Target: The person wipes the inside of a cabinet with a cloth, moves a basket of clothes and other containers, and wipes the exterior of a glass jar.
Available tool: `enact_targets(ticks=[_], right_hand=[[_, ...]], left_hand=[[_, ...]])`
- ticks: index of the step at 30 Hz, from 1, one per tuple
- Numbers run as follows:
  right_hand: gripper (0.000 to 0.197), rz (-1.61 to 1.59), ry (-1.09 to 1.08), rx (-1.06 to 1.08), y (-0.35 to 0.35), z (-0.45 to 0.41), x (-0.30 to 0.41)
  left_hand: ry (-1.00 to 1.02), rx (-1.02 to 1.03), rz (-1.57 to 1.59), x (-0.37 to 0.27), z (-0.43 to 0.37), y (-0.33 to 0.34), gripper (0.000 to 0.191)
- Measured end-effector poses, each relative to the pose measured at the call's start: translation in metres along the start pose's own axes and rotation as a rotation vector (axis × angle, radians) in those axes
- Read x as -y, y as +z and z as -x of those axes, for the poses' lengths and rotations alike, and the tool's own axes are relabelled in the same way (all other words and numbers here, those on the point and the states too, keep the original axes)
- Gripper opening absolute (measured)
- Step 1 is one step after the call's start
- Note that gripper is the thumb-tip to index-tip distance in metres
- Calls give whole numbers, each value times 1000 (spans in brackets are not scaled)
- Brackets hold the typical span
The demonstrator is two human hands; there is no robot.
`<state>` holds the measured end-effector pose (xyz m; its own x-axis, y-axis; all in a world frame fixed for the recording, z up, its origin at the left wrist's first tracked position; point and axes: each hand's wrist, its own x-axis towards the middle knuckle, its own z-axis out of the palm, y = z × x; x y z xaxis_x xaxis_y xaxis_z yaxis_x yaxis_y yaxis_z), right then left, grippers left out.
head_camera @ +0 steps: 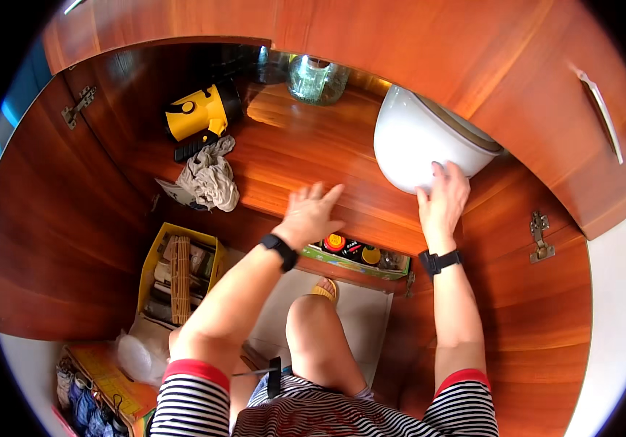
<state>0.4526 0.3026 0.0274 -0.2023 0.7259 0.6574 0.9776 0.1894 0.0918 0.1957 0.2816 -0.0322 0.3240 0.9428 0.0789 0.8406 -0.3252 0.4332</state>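
A large white rounded vessel [419,145] with a brownish rim stands at the right of the wooden cabinet shelf [291,158]. My right hand [444,199] touches its near lower side, the fingertips and thumb spread against the smooth surface. Over the front of the shelf, my left hand [310,216] is held palm down with fingers apart and nothing in it; whether it rests on the wood I cannot tell. To its left lies a crumpled grey-beige cloth [212,180]. Behind the cloth is a yellow and black device [198,112] with a black handle.
At the back of the shelf stands a glass jar [318,79]. Cabinet doors hang open at left [62,218] and right [515,306]. Below are a box of capped bottles [356,251], a yellow box [154,262] with a bamboo mat [180,278], and a carton [108,377] beside folded umbrellas [92,407].
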Motion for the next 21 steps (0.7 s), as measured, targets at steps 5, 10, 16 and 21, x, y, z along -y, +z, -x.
enact_targets(ticks=[5, 10, 16, 21], right_hand=[[125, -1274, 966, -253, 41, -16, 22], [139, -976, 1239, -288, 60, -51, 40], [139, -1016, 1243, -304, 84, -75, 15], [132, -908, 1195, -304, 111, -93, -27]], left_hand=[[-157, 29, -453, 49, 41, -9, 90], [-176, -49, -413, 55, 40, 2, 77], [-180, -149, -389, 61, 40, 6, 65], [-160, -154, -435, 58, 41, 6, 58]])
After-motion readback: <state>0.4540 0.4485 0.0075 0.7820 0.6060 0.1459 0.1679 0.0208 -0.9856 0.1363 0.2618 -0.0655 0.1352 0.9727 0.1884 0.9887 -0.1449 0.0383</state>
